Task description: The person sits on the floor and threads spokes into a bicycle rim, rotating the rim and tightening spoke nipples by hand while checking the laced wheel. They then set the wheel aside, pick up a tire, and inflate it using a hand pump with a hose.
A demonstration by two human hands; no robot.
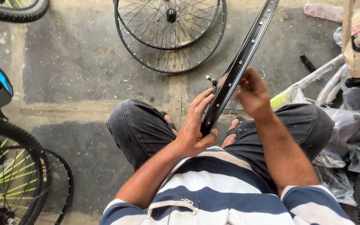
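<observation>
Between the person's knees, a bare black wheel rim (234,71) stands on edge and leans away toward the upper right, its lower end near the striped shirt (217,187). The left hand (194,129) is closed around that lower end, thumb on the near side and fingers (201,102) laid along the far wall. The right hand (251,93) sits higher on the rim, its fingers curled in against the inner face; whether they pinch a small part there cannot be told, since the knuckles hide it. A hub axle (210,79) pokes out just left of the rim, close to the right hand.

To do this well, I judge the left hand should keep the rim steady against the lap so the drilled holes stay facing up, while the right hand works one hole at a time (the row of holes is plain along the upper stretch). Turning the rim a little with the left hand rather than reaching further up would keep the work near the body.

On the concrete floor (76,54) ahead lie two spoked wheels (171,37), one on top of the other. A bicycle with green spokes (5,175) stands at left, and plastic-wrapped frames (342,125) are piled at right.
</observation>
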